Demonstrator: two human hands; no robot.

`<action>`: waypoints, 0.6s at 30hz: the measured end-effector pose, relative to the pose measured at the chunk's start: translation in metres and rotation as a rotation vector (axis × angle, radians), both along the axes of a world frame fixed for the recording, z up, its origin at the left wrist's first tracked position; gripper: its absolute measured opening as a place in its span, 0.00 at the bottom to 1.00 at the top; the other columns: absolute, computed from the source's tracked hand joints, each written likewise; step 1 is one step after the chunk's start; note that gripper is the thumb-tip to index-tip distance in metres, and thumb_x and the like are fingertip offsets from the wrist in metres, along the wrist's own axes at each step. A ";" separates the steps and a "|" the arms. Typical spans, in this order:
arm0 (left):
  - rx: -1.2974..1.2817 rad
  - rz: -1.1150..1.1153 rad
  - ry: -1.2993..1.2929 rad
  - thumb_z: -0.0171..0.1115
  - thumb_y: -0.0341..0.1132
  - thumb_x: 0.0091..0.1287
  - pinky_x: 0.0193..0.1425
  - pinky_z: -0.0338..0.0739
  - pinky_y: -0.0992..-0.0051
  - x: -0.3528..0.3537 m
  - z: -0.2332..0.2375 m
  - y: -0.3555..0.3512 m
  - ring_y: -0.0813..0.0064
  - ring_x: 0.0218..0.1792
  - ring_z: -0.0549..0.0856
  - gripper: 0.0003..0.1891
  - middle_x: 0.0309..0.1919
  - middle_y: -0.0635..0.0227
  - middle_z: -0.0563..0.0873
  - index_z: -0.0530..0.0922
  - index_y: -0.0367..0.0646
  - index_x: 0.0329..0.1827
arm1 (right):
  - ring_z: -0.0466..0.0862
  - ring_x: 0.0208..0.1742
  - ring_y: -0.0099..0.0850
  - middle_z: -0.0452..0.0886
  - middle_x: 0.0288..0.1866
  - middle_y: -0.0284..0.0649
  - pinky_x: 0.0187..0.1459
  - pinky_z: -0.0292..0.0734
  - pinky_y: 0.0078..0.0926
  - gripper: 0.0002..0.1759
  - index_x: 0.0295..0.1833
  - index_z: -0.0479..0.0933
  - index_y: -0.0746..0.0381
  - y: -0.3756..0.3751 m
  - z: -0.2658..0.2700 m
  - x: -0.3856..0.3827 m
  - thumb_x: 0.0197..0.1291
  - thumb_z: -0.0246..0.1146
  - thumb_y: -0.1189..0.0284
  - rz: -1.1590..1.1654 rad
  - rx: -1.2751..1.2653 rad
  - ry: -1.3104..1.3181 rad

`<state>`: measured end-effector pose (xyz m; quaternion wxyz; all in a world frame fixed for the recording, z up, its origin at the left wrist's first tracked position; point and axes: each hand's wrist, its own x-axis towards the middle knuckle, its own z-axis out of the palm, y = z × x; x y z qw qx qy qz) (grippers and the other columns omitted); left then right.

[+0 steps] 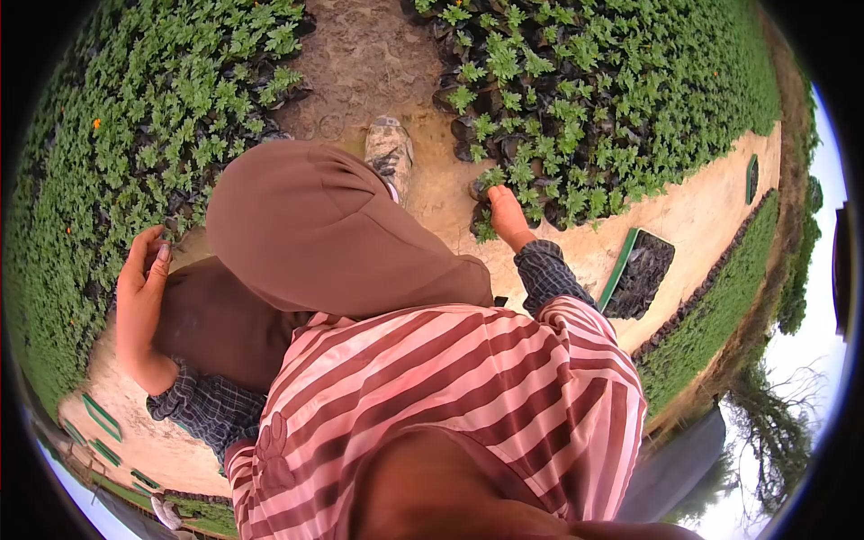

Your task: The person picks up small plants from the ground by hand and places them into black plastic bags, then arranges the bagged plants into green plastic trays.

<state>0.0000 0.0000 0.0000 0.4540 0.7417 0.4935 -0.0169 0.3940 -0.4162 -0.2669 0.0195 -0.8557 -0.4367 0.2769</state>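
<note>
"Where's the seedling?"

"I see it [491, 176] at the near corner of the right-hand plant block [621, 108], beside its dark bag [479, 189]. My right hand [509, 219] is there, fingers drawn nearly closed. I can't tell whether they grip leaf, bag or nothing."

"Which step is that?"

"Handling one plant at the block's edge, I judge. The next move calls for a low hold on the bag, sparing stem and neighbours."

"And further out?"

"Bare ground [432, 166] with a shoe [390, 153], then my left hand [142, 279] by the left-hand plants [171, 117], loosely curled, partly open. Whether it holds anything, I can't tell."
</note>
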 end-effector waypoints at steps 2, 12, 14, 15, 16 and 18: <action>0.110 -0.087 0.153 0.56 0.33 0.70 0.47 0.72 0.78 0.006 0.008 0.006 0.78 0.40 0.77 0.15 0.37 0.67 0.78 0.72 0.41 0.58 | 0.72 0.52 0.50 0.72 0.45 0.49 0.50 0.72 0.43 0.20 0.45 0.70 0.63 0.013 -0.012 0.004 0.44 0.54 0.91 0.002 0.055 -0.038; 0.176 -0.009 0.233 0.60 0.34 0.65 0.43 0.75 0.74 -0.001 0.000 -0.012 0.72 0.37 0.81 0.16 0.36 0.62 0.83 0.74 0.39 0.55 | 0.75 0.51 0.45 0.74 0.46 0.44 0.49 0.74 0.40 0.17 0.49 0.73 0.60 0.155 0.018 -0.004 0.51 0.56 0.81 0.008 0.504 -0.083; 0.168 -0.004 0.218 0.60 0.34 0.65 0.44 0.75 0.74 0.001 0.001 -0.013 0.72 0.37 0.81 0.16 0.36 0.62 0.83 0.74 0.39 0.55 | 0.75 0.51 0.45 0.74 0.46 0.44 0.49 0.74 0.42 0.15 0.48 0.74 0.58 0.211 0.005 -0.019 0.53 0.57 0.79 0.040 0.557 0.031; 0.156 -0.007 0.203 0.60 0.34 0.65 0.44 0.75 0.74 0.002 0.003 -0.012 0.72 0.37 0.81 0.16 0.36 0.62 0.83 0.74 0.38 0.55 | 0.75 0.51 0.46 0.74 0.46 0.44 0.49 0.74 0.42 0.14 0.48 0.74 0.58 0.240 0.002 -0.028 0.54 0.57 0.78 0.052 0.558 0.093; 0.139 -0.006 0.202 0.60 0.34 0.65 0.44 0.75 0.73 0.002 0.001 -0.012 0.71 0.37 0.81 0.17 0.37 0.61 0.83 0.74 0.38 0.55 | 0.75 0.51 0.46 0.73 0.46 0.44 0.50 0.73 0.43 0.14 0.48 0.74 0.57 0.268 -0.001 -0.036 0.55 0.56 0.77 0.115 0.567 0.124; 0.137 -0.014 0.198 0.60 0.34 0.65 0.45 0.75 0.73 0.001 0.000 -0.013 0.71 0.38 0.81 0.17 0.37 0.61 0.83 0.74 0.38 0.55 | 0.76 0.49 0.47 0.73 0.46 0.46 0.49 0.74 0.44 0.13 0.48 0.74 0.58 0.317 -0.001 -0.054 0.57 0.54 0.77 0.253 0.570 0.176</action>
